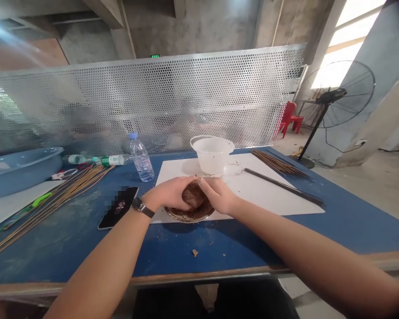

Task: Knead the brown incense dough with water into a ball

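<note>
A rough brown, clay-like lump is lying in a shallow round bowl, directly between the two hands and partly hidden by them. The left hand is curving around its left side, fingers and thumb partly closed; the right hand is cupping its other side, thumb over the top. This opposed grip is probably keeping the lump steady, while the bowl seems to be catching loose bits.

The bowl is overlapping the near edge of a large white sheet, toward its left corner, within easy reach of the body. Small crumbs are lying between it and the near edge of the blue tabletop.

Beyond the hands, a translucent white plastic tub is standing near the sheet's far edge, likely set back to leave working room. A dark, narrow bar is slanting toward the sheet's near right corner, and thin brown sticks are lying along the tabletop's far right part. Left of the sheet, a clear blue-capped bottle is standing upright, with a black phone lying nearer. Long tan sticks and a blue plastic basin are occupying the left side.
</note>
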Demonstrator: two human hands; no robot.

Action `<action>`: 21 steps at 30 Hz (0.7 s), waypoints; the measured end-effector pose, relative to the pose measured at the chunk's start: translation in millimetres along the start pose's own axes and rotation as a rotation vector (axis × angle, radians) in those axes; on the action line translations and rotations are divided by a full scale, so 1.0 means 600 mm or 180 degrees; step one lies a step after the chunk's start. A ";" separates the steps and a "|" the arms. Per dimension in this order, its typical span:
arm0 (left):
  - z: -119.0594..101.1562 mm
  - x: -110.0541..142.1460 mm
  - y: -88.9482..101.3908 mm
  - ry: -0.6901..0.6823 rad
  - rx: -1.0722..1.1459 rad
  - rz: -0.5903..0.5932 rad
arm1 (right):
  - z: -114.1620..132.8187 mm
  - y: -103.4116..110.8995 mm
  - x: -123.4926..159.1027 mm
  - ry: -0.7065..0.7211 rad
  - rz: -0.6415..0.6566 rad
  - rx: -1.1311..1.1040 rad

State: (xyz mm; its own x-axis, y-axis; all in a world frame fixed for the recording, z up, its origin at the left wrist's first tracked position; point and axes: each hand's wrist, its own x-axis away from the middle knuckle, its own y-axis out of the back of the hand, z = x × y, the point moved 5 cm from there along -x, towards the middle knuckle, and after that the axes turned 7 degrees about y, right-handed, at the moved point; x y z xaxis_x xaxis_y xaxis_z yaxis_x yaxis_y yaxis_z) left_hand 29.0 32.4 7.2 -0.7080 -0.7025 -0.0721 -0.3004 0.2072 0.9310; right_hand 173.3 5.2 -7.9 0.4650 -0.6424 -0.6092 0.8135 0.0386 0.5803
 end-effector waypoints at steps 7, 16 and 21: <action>0.009 0.018 0.029 0.0129 -0.0097 0.0056 | 0.043 0.003 0.002 0.0782 -0.0018 -0.0123; -0.009 0.015 0.021 0.0029 0.0449 0.0450 | 0.078 -0.001 0.008 0.0982 0.0556 0.0366; 0.006 0.010 0.012 0.0352 0.0362 0.0754 | 0.090 -0.022 0.023 0.0885 0.1087 0.0524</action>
State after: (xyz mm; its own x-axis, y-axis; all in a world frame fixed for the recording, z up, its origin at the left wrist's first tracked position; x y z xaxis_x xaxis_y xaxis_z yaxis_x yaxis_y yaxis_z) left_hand 20.1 32.1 11.9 -0.6947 -0.6942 0.1880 -0.2092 0.4452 0.8707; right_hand 150.2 -45.1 5.4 0.7907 -0.3836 -0.4771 0.5419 0.0759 0.8370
